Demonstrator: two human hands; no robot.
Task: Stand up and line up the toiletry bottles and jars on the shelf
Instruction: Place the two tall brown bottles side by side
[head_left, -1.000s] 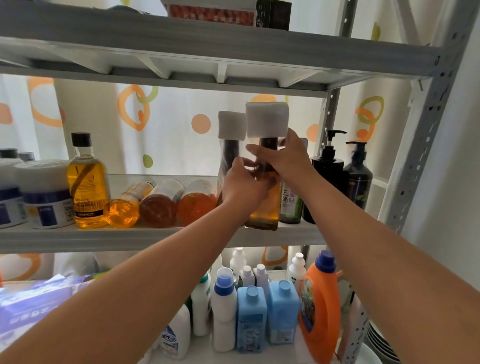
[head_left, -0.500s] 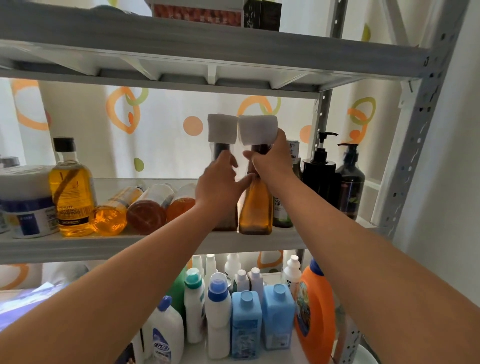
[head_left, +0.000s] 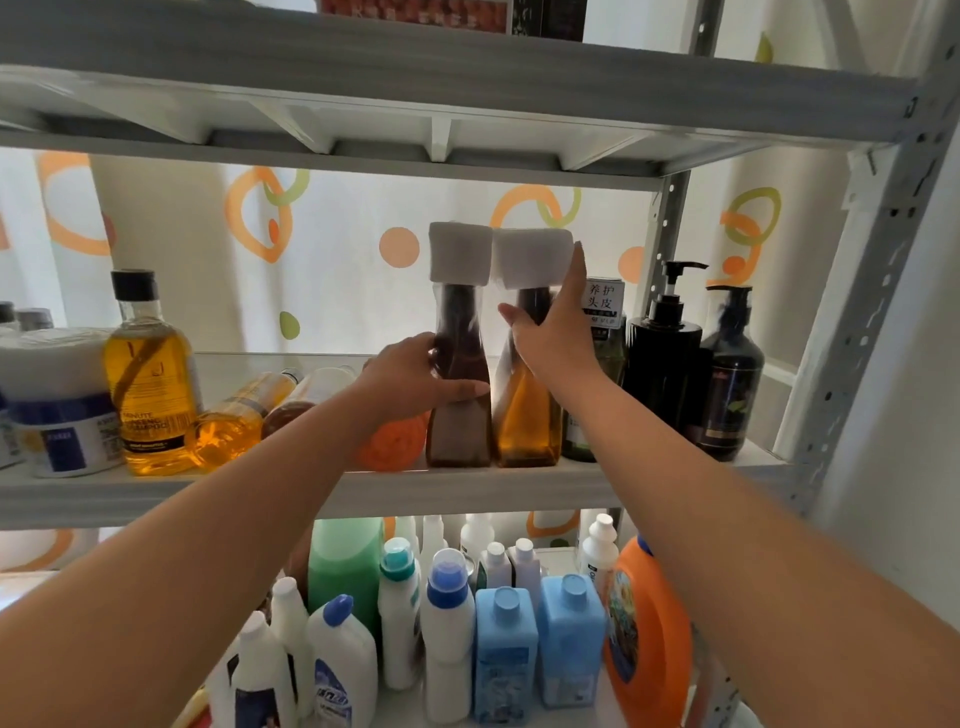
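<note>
- Grey metal shelf (head_left: 467, 493) runs across the middle, with a white curtain printed in orange and green rings behind it.
- Left hand (head_left: 410, 379) has its fingers wrapped around the waist of the dark brown bottle (head_left: 460, 410), thumb lying across the front: a closed grip.
- Right hand (head_left: 556, 338) rests open and flat against the amber bottle (head_left: 527, 415), fingers stretched up along the side of its white cap (head_left: 532, 257), thumb pressing the neck.
- Both bottles stand upright at the shelf's front edge, touching side by side, their square white caps level with each other.
- Just beside the amber bottle to the right stands a green bottle with a Chinese label (head_left: 602, 322), then two black pump bottles (head_left: 665, 364), all upright.
- Left of the brown bottle, an orange-topped bottle (head_left: 392, 441) and two amber ones (head_left: 239, 421) lie on their sides.
- Further left an upright yellow shampoo bottle (head_left: 150, 384) stands just beside a white jar with a blue band (head_left: 57, 405).
- Below, white, blue and orange detergent bottles (head_left: 504, 649) crowd the lower shelf.
</note>
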